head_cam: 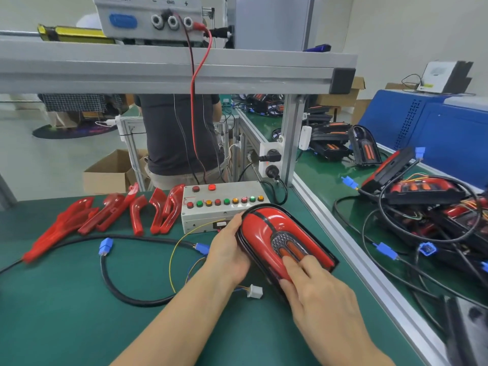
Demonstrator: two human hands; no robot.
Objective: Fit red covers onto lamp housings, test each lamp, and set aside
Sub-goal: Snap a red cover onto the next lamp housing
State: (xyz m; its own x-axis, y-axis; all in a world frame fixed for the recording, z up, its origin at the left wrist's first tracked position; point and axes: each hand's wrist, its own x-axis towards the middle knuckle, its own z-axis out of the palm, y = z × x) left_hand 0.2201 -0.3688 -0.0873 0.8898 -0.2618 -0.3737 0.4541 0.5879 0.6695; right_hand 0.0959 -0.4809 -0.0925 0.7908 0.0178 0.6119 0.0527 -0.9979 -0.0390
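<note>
A lamp (266, 228) with a glossy red cover on a black housing lies on the green mat in front of me. My left hand (228, 249) grips its left edge. My right hand (317, 289) lies on the lamp's near end, fingers pressing down on the red cover beside the orange strips. Several loose red covers (111, 212) lie in a row at the left of the mat. Behind the lamp stands a grey test box (224, 204) with red, green and orange buttons.
A black cable with blue connectors (105, 245) loops across the mat; a white plug (254, 291) lies by my left wrist. An aluminium rail (343, 249) divides off the right bench, piled with lamps and wires (427, 202). A person (179, 136) stands behind the bench.
</note>
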